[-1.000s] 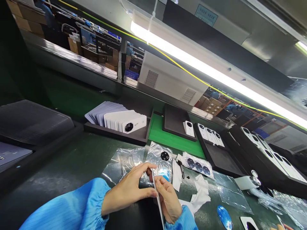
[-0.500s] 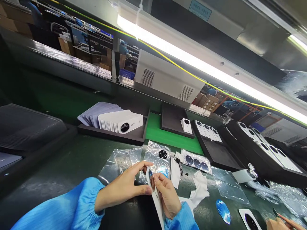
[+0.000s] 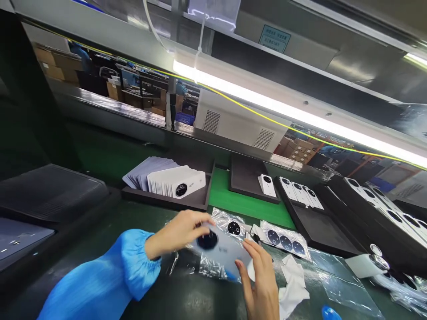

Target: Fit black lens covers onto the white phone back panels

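While both hands are working on a white phone back cover point(image 3: 227, 253) above a clear plastic bag point(image 3: 213, 266) on the desk point(image 3: 76, 233), the left hand point(image 3: 182, 233) is clamping the cover's upper edge, fingers together, and the right hand point(image 3: 258, 284) is standing open, fingers spread against its lower edge. Beyond the cover, a black camera ring point(image 3: 234, 228) is lying on clear film point(image 3: 222, 218), with a sheet of round lenses point(image 3: 285, 240) sitting to its right.

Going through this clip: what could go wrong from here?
The white phone back panel, held in the bare left hand with the right hand at its edge, could pick up fingerprints. A slip might drop it onto the crumpled plastic film or the loose black camera ring, risking scratches.
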Available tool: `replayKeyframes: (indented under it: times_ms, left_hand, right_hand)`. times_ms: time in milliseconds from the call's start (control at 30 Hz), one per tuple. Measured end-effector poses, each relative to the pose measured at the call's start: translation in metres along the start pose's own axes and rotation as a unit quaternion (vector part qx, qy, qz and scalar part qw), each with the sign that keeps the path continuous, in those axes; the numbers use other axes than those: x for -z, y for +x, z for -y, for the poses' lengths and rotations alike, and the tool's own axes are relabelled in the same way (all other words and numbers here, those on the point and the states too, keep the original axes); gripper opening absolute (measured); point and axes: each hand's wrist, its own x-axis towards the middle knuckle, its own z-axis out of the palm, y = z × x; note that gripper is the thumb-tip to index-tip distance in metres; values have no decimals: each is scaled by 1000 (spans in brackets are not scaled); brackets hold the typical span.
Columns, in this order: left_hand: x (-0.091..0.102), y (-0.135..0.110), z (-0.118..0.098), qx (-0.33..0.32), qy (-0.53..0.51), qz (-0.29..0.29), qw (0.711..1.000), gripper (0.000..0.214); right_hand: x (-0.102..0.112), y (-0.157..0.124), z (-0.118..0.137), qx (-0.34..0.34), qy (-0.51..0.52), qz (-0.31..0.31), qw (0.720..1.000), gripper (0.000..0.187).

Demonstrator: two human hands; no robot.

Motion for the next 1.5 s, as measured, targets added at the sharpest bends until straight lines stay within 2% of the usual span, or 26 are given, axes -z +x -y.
replayKeyframes:
  times_ms: [67, 167, 267, 367, 533, 700, 833, 900, 1000, 1033, 1067, 1100, 1133, 1167, 1200, 1233, 1267, 1367, 1500]
  left_hand:
    - [10, 8, 11, 43, 38, -110, 992, 26]
    - [20, 21, 34, 104, 99, -258, 955, 33]
    - [22, 31, 55, 127, 148, -314, 929, 29]
    - [19, 34, 67, 126, 190, -316, 921, 28]
    - [17, 33, 74, 111, 258, -292, 914, 33]
    - [16, 30, 72, 92, 308, -273, 907, 31]
    - [19, 27, 62, 92, 317, -282, 901, 32]
    - [17, 24, 52, 80, 322, -285, 900, 37]
    - [-7, 13, 32, 38, 307, -280, 909, 40]
    - [-23, 6, 23, 8, 285, -251, 925, 38]
    - [-42, -3, 15, -39, 247, -197, 948, 35]
    - [-64, -14, 6, -103, 191, -130, 967, 35]
    - [-87, -27, -4, -178, 138, -27, 974, 38]
    - [-110, -39, -13, -245, 92, 70, 963, 41]
    - [-129, -51, -23, -294, 58, 137, 944, 45]
    - [-144, -61, -32, -339, 33, 192, 920, 44]
    - [-154, -69, -40, -356, 26, 231, 905, 42]
    - [-159, -79, -55, -335, 38, 284, 898, 48]
    - [-149, -79, -55, -303, 68, 293, 904, 61]
  right_hand:
    - [9, -4, -5, -9, -21, -30, 999, 27]
    - [20, -18, -12, -52, -24, -28, 998, 26]
    - [25, -37, -18, -97, -34, -13, 995, 26]
    - [28, -53, -23, -131, -41, 3, 990, 27]
    - [44, -65, -30, -171, -37, 11, 984, 28]
    - [69, -68, -40, -196, -46, 73, 977, 22]
    - [77, -67, -48, -210, -60, 68, 974, 23]
    - [78, -66, -52, -216, -41, 108, 970, 22]
    - [80, -63, -58, -231, -10, 172, 958, 23]
    - [80, -62, -60, -234, -6, 182, 955, 24]
    - [80, -61, -62, -235, -6, 187, 954, 24]
    - [80, -60, -64, -235, -7, 192, 953, 25]
    - [80, -58, -65, -233, -7, 200, 952, 24]
    - [79, -56, -67, -232, -6, 210, 950, 23]
    - [78, -54, -68, -229, -6, 221, 948, 21]
    - [76, -52, -69, -226, -6, 232, 946, 19]
    - [74, -50, -70, -224, -7, 241, 944, 18]
    - [68, -47, -73, -223, -12, 260, 939, 23]
    - [65, -43, -73, -227, 3, 275, 934, 32]
